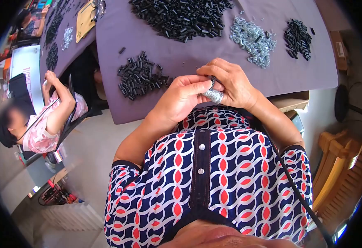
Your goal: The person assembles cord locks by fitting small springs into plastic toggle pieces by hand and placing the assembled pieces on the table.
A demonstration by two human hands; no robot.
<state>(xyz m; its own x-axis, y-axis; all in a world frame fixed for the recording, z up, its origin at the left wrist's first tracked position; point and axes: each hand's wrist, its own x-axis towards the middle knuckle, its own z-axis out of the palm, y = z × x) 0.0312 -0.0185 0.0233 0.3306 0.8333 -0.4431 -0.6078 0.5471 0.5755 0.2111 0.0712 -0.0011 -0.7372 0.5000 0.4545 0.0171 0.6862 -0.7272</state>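
My left hand and my right hand meet above the table's near edge, fingers closed together. Between them is a small black part, pinched by fingertips of my left hand. Just below it, a clump of small clear pieces shows in the fingers of my right hand. A pile of black tube pieces lies left of my hands. Beyond my hands are a large black pile, a heap of clear pieces and a smaller black pile.
A purple cloth covers the table. At the left, a co-worker sits by another table with black piles, glasses and cardboard. A wooden chair stands at the right, near a cardboard box.
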